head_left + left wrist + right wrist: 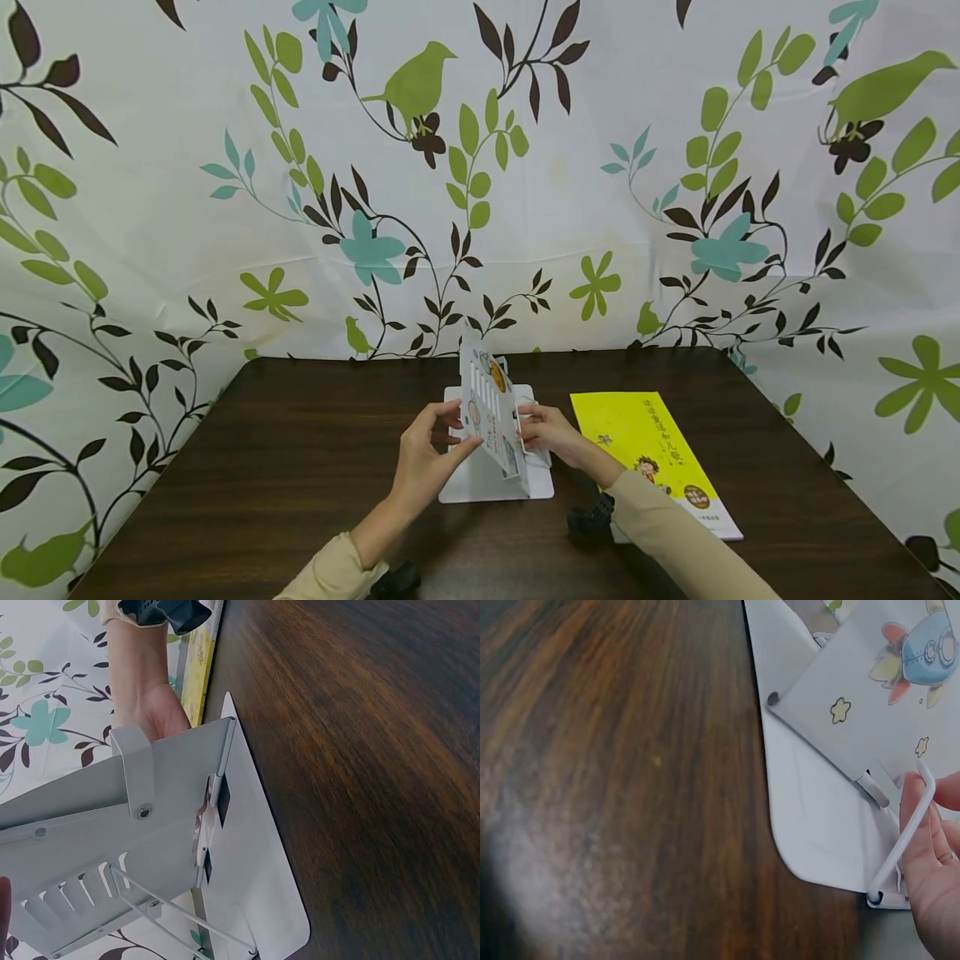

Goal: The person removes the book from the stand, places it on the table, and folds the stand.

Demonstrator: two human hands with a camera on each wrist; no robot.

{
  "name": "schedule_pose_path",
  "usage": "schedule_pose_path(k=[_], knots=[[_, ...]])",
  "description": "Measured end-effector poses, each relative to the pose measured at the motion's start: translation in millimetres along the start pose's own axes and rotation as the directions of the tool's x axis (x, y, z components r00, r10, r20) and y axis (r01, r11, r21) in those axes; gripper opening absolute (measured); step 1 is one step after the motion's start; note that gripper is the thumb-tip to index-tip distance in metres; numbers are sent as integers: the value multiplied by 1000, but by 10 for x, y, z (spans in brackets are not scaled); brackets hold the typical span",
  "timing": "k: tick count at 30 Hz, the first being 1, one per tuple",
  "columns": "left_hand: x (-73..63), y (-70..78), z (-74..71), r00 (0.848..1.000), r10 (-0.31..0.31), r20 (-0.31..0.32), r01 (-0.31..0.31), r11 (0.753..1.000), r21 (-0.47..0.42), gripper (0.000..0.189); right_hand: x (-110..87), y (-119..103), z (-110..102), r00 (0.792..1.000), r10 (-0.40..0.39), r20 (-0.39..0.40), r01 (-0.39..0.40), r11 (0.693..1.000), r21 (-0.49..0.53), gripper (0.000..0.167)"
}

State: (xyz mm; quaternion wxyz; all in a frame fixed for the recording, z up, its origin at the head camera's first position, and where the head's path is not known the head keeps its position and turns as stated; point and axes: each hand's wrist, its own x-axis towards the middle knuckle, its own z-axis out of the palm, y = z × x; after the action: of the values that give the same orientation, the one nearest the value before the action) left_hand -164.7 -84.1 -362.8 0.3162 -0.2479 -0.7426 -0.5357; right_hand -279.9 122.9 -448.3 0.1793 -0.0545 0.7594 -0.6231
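A white metal book stand (491, 417) stands on the table between both hands, its printed panel tilted up from a flat base (480, 492). My left hand (423, 454) grips the panel's left edge between thumb and fingers. At the right side, my right hand (555, 433) holds the stand near its lower part; in the right wrist view its fingers (922, 832) curl by a bent white wire arm (900, 859). The left wrist view shows the panel's plain slotted side (60, 847) and a wire strut (176, 909) reaching to the base.
To the right lies a yellow booklet (637, 425) with cartoon figures, partly under my right forearm. The dark wooden table (322, 433) ends at a cloth backdrop (525, 275) patterned with leaves and birds. Dark wrist devices (592, 515) sit below both forearms.
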Motion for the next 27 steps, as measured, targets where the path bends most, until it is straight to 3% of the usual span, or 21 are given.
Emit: schedule_pose_path(k=[6, 11, 15, 18, 24, 27], knots=[[-3, 9, 3, 1000, -3, 2, 3, 1000, 0, 44, -35, -16, -13, 1000, -9, 20, 10, 999, -33, 48], [1, -1, -19, 1000, -9, 24, 8, 1000, 14, 44, -132, -90, -14, 998, -66, 25, 68, 993, -99, 46], [1, -29, -70, 999, -10, 45, 9, 999, 37, 44, -295, -234, 18, 995, -99, -21, 95, 982, -163, 42], [-23, -132, -104, 999, -4, 51, 2, 999, 42, 45, -350, -268, 14, 988, -147, -54, 134, 970, -203, 39], [-133, -491, -176, 996, -8, 87, 3, 998, 61, 44, -401, -185, 2, 949, -315, -24, 282, 880, -383, 38], [-168, -605, -221, 992, -21, 125, 11, 997, 78, 39, -479, -191, 37, 930, -366, 8, 338, 850, -404, 40]])
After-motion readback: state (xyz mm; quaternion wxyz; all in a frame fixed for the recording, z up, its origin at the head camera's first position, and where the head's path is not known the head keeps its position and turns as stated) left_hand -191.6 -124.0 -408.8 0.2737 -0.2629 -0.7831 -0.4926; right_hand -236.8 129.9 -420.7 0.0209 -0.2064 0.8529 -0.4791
